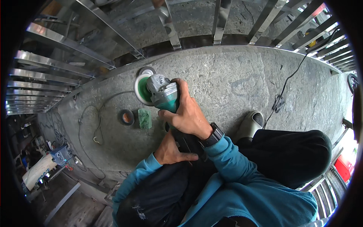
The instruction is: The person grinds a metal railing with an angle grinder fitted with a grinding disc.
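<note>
An angle grinder (166, 94) with a grey metal head and a green body sits in both my hands above the concrete floor. At its left end is a round disc (143, 90), green in the middle with a pale rim. My right hand (189, 115) wraps round the body just behind the head, thumb on the near side. Lower down, my left hand (169, 149) grips the dark rear part, its thumb lying across it. That rear end is partly hidden by my hands and dark trousers.
A polished metal railing (170, 28) curves along the far side. Left of the grinder lie a green translucent packet (144, 118), a dark round dish (126, 117) and a loose cable (99, 123). Another cable (288, 81) runs at right, near a grey clog (249, 125).
</note>
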The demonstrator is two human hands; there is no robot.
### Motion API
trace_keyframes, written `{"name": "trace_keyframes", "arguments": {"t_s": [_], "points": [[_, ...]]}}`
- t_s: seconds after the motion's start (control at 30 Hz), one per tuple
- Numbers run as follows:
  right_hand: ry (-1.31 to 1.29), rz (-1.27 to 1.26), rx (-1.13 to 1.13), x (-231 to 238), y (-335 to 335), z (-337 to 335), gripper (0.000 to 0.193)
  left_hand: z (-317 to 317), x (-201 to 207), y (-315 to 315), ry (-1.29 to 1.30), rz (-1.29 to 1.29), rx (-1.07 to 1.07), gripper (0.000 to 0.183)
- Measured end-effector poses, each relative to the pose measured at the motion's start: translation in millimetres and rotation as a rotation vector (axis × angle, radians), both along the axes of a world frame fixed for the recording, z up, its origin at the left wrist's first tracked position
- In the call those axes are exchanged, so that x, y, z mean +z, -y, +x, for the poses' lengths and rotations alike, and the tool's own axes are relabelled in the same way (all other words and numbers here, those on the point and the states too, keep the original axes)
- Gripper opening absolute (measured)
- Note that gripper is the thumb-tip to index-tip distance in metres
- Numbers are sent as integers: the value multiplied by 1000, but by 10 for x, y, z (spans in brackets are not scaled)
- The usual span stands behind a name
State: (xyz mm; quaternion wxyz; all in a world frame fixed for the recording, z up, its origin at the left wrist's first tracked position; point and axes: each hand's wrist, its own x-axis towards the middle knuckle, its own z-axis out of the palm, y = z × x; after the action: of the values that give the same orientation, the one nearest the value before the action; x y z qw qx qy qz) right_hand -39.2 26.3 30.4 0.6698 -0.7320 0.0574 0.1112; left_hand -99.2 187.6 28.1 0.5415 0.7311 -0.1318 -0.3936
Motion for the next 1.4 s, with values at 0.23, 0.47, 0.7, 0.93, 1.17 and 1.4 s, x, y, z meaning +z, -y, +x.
{"name": "trace_keyframes", "arguments": {"t_s": [0.23, 0.47, 0.7, 0.93, 1.17, 1.4], "points": [[-208, 74, -59, -356, -108, -53, 92, -92, 147, -134, 187, 414, -113, 155], [-383, 104, -131, -402, -114, -83, 102, -6, 175, -235, 292, 417, -272, 153], [-315, 36, -72, -380, -74, -98, 99, -76, -115, -213, 153, 61, -7, 148], [81, -201, -40, 105, -26, 173, 88, 118, -55, 7, 193, -211, 9, 158], [166, -457, 92, 437, 111, 545, 92, 173, -17, 361, -164, -587, 344, 141], [144, -384, 127, 468, 215, 575, 98, 302, -234, 653, -283, -616, 439, 103]]}}
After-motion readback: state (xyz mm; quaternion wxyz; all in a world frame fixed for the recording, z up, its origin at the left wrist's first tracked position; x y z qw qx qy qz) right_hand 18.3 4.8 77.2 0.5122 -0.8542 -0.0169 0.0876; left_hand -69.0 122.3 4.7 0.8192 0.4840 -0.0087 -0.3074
